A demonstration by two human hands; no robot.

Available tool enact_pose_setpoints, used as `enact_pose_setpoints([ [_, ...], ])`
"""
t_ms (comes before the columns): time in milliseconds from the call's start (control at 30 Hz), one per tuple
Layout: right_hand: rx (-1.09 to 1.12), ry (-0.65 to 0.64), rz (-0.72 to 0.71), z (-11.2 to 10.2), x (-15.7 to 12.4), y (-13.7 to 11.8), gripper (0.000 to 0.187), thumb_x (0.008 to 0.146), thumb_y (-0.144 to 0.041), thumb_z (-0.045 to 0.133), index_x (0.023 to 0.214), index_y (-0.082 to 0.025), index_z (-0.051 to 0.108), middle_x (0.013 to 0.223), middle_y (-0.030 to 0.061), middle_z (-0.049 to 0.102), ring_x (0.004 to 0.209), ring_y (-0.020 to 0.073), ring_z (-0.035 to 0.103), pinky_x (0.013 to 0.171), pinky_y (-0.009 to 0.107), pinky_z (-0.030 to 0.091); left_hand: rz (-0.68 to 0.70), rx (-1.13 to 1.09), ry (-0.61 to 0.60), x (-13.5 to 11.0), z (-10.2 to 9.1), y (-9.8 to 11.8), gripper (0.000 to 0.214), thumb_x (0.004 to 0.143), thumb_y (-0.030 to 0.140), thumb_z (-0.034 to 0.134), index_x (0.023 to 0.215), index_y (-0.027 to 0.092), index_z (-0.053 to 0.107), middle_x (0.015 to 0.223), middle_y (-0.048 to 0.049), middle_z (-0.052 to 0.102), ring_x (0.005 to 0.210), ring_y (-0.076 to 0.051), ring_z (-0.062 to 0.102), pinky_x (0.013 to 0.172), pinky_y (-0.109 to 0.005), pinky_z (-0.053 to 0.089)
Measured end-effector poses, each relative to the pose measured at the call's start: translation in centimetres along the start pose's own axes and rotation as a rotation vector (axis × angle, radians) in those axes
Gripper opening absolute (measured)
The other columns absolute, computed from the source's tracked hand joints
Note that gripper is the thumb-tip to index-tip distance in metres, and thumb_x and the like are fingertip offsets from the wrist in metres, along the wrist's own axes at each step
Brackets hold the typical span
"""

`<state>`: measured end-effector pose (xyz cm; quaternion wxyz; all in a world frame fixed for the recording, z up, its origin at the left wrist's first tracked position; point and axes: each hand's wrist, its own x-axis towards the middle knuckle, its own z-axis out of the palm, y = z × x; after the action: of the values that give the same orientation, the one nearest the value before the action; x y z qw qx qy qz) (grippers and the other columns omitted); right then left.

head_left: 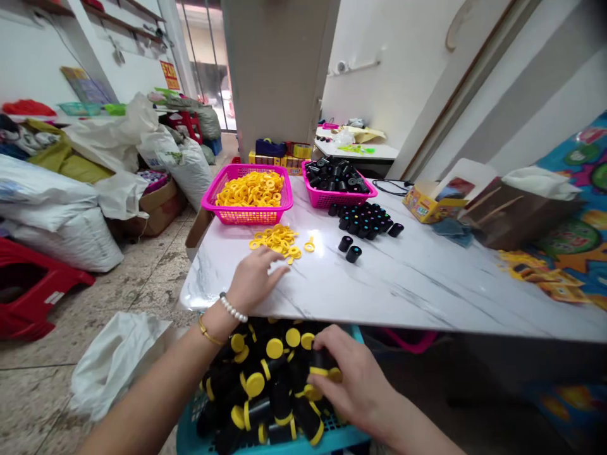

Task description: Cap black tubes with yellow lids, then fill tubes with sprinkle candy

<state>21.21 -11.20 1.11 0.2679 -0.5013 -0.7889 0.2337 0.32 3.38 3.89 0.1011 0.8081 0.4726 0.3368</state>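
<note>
My left hand (257, 278) is over the near left part of the white table, its thumb apart from its fingers. Just beyond it lies a loose pile of yellow ring-shaped pieces (275, 239), with one yellow ring piece (309, 245) apart to the right. Below the table edge, my right hand (353, 379) has its thumb and fingers around a black cylinder with a yellow cap (320, 361). Under that hand a teal basket (190, 414) is heaped with similar yellow-capped black cylinders (279, 395). Part of the held cylinder is hidden by my fingers.
Two pink baskets stand on the table (379, 284): one of yellow rings (220, 212), one of black parts (327, 199). Black cylinders (365, 221) are grouped before the second. A small yellow box (429, 205) sits right. White sacks (61, 221) and a red stool (35, 291) are left.
</note>
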Motion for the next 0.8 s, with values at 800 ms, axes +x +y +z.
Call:
enact_pose_setpoints([
  [800, 0.696, 0.365, 0.429, -9.8, 7.5, 10.7, 0.033, 0.076, -0.037, 0.066, 0.098, -0.013, 0.067, 0.058, -0.0039, 0.053, 0.045, 0.0061, 0.040, 0.043, 0.019, 0.030, -0.213, -0.441, -0.284, 4.8, 9.9, 8.1, 0.029, 0.082, 0.041, 0.060, 0.094, 0.015, 0.064, 0.083, -0.0036, 0.069, 0.066, -0.013, 0.063, 0.062, -0.024, 0.048],
])
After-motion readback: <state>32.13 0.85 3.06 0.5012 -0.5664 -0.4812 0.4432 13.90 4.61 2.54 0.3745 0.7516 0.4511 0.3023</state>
